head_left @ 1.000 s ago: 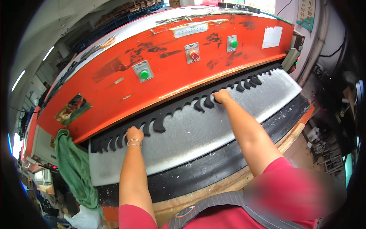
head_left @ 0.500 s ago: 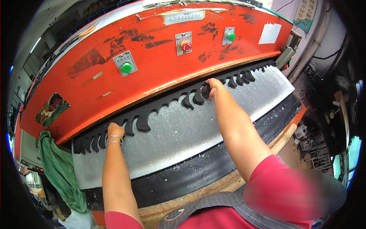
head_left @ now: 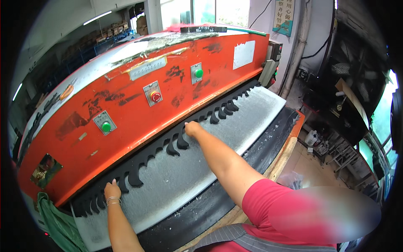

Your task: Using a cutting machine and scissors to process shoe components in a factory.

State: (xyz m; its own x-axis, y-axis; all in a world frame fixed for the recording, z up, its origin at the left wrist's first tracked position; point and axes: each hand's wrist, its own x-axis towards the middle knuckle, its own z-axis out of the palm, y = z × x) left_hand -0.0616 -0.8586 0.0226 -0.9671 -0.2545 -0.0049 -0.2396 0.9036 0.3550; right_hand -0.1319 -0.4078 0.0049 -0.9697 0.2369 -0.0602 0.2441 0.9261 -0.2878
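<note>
Black curved pieces (head_left: 135,178), crescent-shaped, lie in a row across the grey plate (head_left: 168,185), along the edge of a black sheet. My left hand (head_left: 112,191), with bangles at its wrist, is closed low over the row's left part; its fingertips are partly hidden, so what they hold cannot be made out. Farther right along the row, my right hand (head_left: 193,129) is closed at the sheet's edge, its back toward me. The back of that hand hides the stack of black curved pieces seen in its grip half a second ago. Other curved pieces lie on both sides of each hand.
Behind the row rises an orange machine front (head_left: 126,122) with green buttons (head_left: 106,127) and a red knob (head_left: 155,97). A green cloth (head_left: 56,222) hangs at the near left. Along the plate's near side run a black strip (head_left: 193,210) and a wooden edge (head_left: 277,164).
The view has swung right, so the machine and both hands appear lower and farther left. Along the row, both hands stay near the same pieces. The right hand's stack has gone out of sight.
</note>
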